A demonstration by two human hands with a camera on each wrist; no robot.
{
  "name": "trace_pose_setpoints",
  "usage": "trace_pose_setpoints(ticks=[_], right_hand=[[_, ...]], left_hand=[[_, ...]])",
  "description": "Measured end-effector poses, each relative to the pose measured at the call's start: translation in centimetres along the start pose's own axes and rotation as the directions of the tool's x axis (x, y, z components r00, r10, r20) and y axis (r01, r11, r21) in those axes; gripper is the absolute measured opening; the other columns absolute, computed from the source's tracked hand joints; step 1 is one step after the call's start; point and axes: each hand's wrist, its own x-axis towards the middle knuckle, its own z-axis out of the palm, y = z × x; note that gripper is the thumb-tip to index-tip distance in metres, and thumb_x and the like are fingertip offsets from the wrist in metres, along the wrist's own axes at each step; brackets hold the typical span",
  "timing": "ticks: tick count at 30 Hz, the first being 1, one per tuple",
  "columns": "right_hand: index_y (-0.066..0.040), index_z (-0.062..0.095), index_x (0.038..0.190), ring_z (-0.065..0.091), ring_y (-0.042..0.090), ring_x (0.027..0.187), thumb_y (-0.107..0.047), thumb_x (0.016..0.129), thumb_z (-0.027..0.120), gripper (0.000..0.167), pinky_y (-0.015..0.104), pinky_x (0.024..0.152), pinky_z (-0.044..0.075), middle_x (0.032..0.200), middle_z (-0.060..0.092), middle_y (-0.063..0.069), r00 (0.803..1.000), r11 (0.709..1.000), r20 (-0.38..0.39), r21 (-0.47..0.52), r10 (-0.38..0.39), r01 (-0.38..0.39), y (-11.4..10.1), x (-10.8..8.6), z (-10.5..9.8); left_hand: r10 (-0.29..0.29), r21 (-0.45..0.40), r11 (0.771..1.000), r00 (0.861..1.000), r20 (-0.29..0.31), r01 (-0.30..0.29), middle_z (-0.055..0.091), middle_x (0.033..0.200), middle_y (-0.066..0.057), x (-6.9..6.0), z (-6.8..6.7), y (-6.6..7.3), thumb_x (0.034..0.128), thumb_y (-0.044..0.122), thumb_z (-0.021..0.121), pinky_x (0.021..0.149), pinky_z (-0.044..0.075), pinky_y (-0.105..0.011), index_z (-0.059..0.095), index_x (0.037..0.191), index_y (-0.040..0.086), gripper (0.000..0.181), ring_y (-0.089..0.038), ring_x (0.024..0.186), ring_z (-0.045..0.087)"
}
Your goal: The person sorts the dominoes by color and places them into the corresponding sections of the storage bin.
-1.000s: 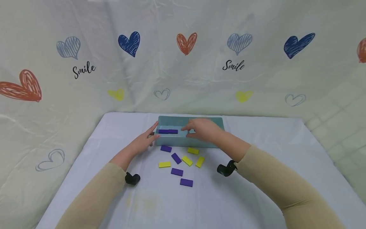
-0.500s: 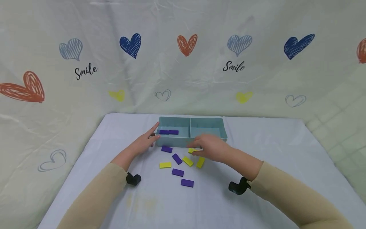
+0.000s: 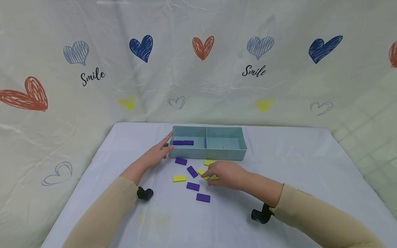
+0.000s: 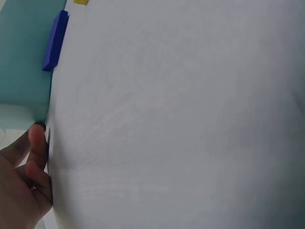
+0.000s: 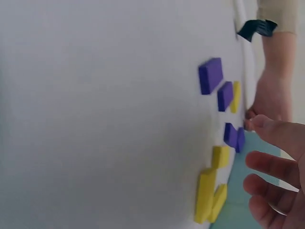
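My left hand (image 3: pixel 154 155) rests at the left end of a pale teal two-compartment box (image 3: pixel 214 154), thumb and forefinger spread along its corner. The left wrist view shows this hand (image 4: pixel 28 176) beside the box wall. Two purple blocks (image 3: pixel 183 142) lie end to end in the left compartment. My right hand (image 3: pixel 229 175) is over the yellow blocks (image 3: pixel 201 171) in front of the box and partly covers them. In the right wrist view, the right hand's (image 5: pixel 281 167) fingers are loosely bent and apart, with nothing between them.
Several purple blocks, one lowest on the table (image 3: pixel 203 197), are scattered in front of the box. Another yellow block (image 3: pixel 179 178) lies left of them. A white cloth (image 3: pixel 149 220) covers the table, and a heart-printed sheet (image 3: pixel 223 82) hangs behind.
My right hand has come out of the box's right compartment, passed the yellow block by the front wall, and moved down over the yellow blocks nearer me. The left hand stays at the box.
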Motion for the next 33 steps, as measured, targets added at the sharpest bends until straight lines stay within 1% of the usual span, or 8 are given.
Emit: trace_pose_setpoints(ticks=[4,8,11,14,22,29,33], right_hand=[[-0.024,0.076,0.117,0.062,0.007,0.088,-0.027,0.087,0.077,0.030,0.023,0.076,0.050,0.096,0.068,-0.011,0.999,0.999,0.052,0.037,-0.003,0.001,-0.3,-0.3,1.0],[-0.028,0.075,0.119,0.061,0.002,0.092,-0.031,0.087,0.078,0.032,0.023,0.080,0.049,0.098,0.067,-0.016,0.995,0.998,0.100,0.060,-0.007,0.001,-0.6,-0.5,1.8],[-0.030,0.074,0.120,0.060,0.001,0.095,-0.035,0.086,0.078,0.035,0.026,0.084,0.049,0.101,0.067,-0.018,0.993,0.999,0.121,0.052,-0.006,0.000,-0.8,-0.5,2.2],[-0.030,0.073,0.121,0.059,0.000,0.091,-0.038,0.085,0.078,0.037,0.026,0.084,0.049,0.099,0.066,-0.018,0.991,0.998,0.136,0.055,-0.002,-0.006,-1.1,-0.6,2.5],[-0.028,0.072,0.122,0.054,-0.002,0.084,-0.039,0.085,0.078,0.038,0.021,0.078,0.047,0.091,0.061,-0.018,0.988,0.998,0.152,0.058,-0.008,-0.001,-1.3,-0.7,3.1],[-0.026,0.072,0.123,0.054,-0.002,0.083,-0.035,0.087,0.078,0.038,0.020,0.078,0.047,0.091,0.062,-0.017,0.988,0.999,0.150,0.046,-0.023,0.016,-1.6,-0.9,3.3],[-0.028,0.072,0.124,0.054,-0.002,0.083,-0.032,0.087,0.077,0.037,0.020,0.078,0.047,0.093,0.063,-0.017,0.989,0.999,0.142,0.043,-0.030,0.024,-1.6,-1.0,3.5]], left_hand=[[0.006,0.009,1.000,1.000,0.006,-0.006,0.042,0.149,-0.015,-0.1,-0.1,0.2,0.1019,0.056,0.040,0.084,0.042,-0.046,0.001,0.156,0.050,0.066,-0.024,0.095,0.057],[0.003,0.008,1.000,1.000,0.003,-0.003,0.042,0.150,-0.014,-0.3,-0.3,0.5,0.1006,0.060,0.039,0.084,0.042,-0.045,0.001,0.155,0.051,0.068,-0.025,0.096,0.057],[0.002,0.006,1.000,1.000,0.004,-0.003,0.041,0.150,-0.014,-0.4,-0.4,0.6,0.0989,0.064,0.039,0.083,0.042,-0.045,0.001,0.155,0.051,0.069,-0.025,0.096,0.057],[0.003,0.006,1.000,1.000,0.006,-0.003,0.041,0.150,-0.013,-0.4,-0.4,0.7,0.0975,0.067,0.038,0.083,0.042,-0.044,0.001,0.155,0.052,0.070,-0.025,0.096,0.056],[-0.015,0.002,1.000,1.000,0.006,0.015,0.041,0.149,-0.012,-0.3,-0.3,0.6,0.0998,0.061,0.039,0.081,0.041,-0.043,0.001,0.154,0.053,0.067,-0.026,0.094,0.055],[-0.022,-0.002,1.000,1.000,0.014,0.022,0.039,0.151,-0.013,-0.3,-0.2,0.5,0.1008,0.059,0.039,0.083,0.041,-0.045,0.000,0.154,0.054,0.066,-0.026,0.096,0.056],[-0.025,-0.002,1.000,1.000,0.016,0.025,0.038,0.152,-0.014,-0.2,-0.1,0.4,0.1014,0.057,0.039,0.086,0.041,-0.047,0.000,0.154,0.054,0.065,-0.026,0.097,0.056]])
